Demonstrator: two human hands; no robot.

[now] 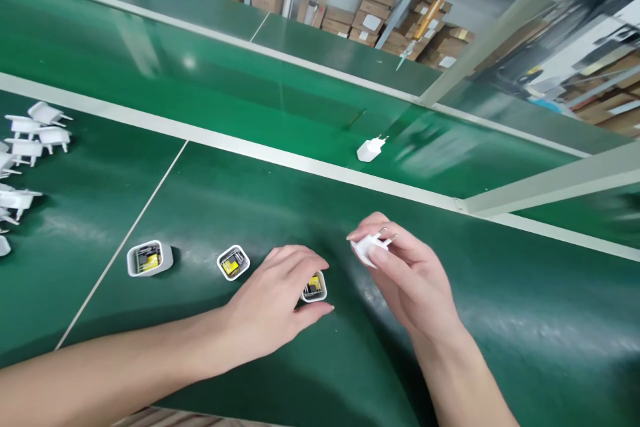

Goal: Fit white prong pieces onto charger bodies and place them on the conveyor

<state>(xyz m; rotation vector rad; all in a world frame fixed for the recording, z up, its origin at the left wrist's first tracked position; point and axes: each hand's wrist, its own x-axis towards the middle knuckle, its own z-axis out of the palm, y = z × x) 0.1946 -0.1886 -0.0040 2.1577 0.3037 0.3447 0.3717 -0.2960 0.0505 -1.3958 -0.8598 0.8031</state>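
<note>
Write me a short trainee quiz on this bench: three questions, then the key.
1. True or false: the right hand is holding a white two-pin plug piece.
2. How many open white casings with yellow parts inside stand on the green belt?
3. Which of those casings is nearest the left hand: the leftmost, the middle or the rightmost?

Key:
1. True.
2. Three.
3. The rightmost casing.

Three charger casings on the belt, plug housings further left
</note>
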